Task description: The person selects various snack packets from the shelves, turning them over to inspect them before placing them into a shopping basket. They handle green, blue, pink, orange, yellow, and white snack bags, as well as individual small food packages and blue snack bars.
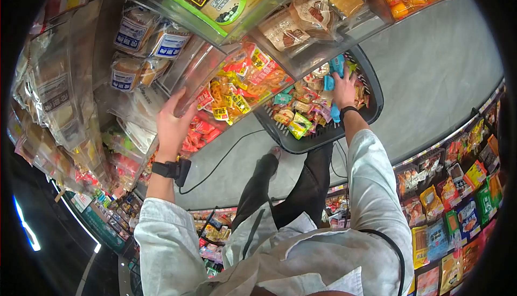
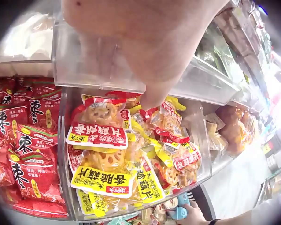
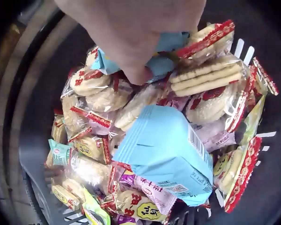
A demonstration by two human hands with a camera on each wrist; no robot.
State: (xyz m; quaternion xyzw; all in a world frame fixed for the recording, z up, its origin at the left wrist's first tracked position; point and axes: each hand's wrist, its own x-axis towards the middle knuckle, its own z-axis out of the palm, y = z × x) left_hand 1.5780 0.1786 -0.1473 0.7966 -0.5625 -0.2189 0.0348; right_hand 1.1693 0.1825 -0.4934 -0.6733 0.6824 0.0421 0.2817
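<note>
My right hand (image 1: 344, 90) reaches down into a black basket (image 1: 380, 89) heaped with small wrapped snacks. Its fingertips pinch a light blue packet (image 3: 161, 65), which the hand partly covers in the right wrist view. Another light blue packet (image 3: 166, 154) lies on top of the heap, beside clear-wrapped rice crackers (image 3: 208, 77). At the shelf, my left hand (image 1: 175, 121) grips the edge of a clear plastic bin (image 2: 98, 70); some of its fingers are hidden. Just below that hand are yellow and red packs of lotus root slices (image 2: 105, 161) in another clear compartment.
Red date packs (image 2: 35, 145) fill the compartment beside the lotus root. Wrapped bread (image 1: 132, 32) and a green-edged bag (image 1: 215, 0) sit on the upper shelf. A black cable (image 1: 226, 159) hangs from the left wrist. More packaged snacks (image 1: 431, 199) line a shelf at the right.
</note>
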